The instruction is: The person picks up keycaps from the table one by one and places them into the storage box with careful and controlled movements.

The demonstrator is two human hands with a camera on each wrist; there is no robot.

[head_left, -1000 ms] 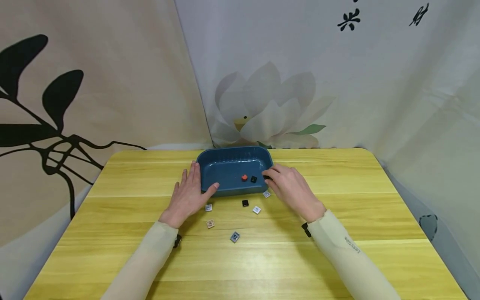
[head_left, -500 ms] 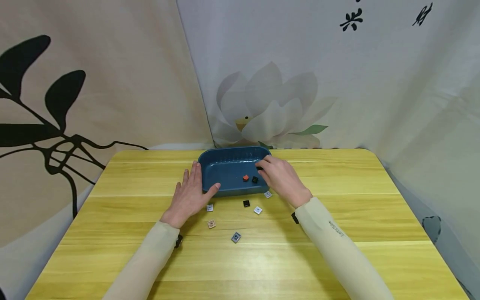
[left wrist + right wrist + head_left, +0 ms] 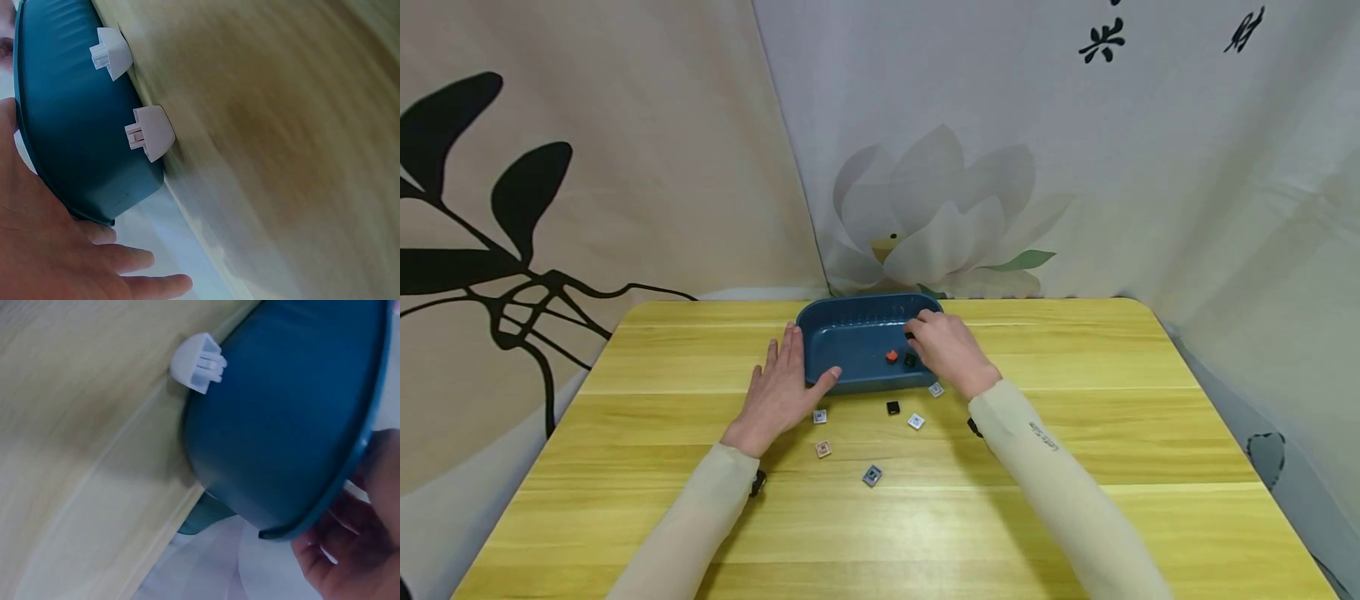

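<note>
Small black plastic keycap [image 3: 910, 336]: pinched by fingers of right hand [image 3: 947, 346], over right part of blue rectangular plastic tray [image 3: 842, 346]. Left hand [image 3: 775, 396] steadies tray's left side, fingers straight, grasping nothing. Likely mid-placement; next move calls for lowering, releasing.

A blue rectangular tray [image 3: 857, 385] stands right of the fingers of the left hand [image 3: 775, 396]. Inside, before the fingers of the right hand [image 3: 951, 350] around a black piece [image 3: 910, 336], lie a black square keycap [image 3: 910, 360] and, leftward, a red keycap [image 3: 891, 357]; six mixed-colour square keycaps [image 3: 916, 422] lie on the yellow wooden table [image 3: 1150, 400] before all fingers.
</note>
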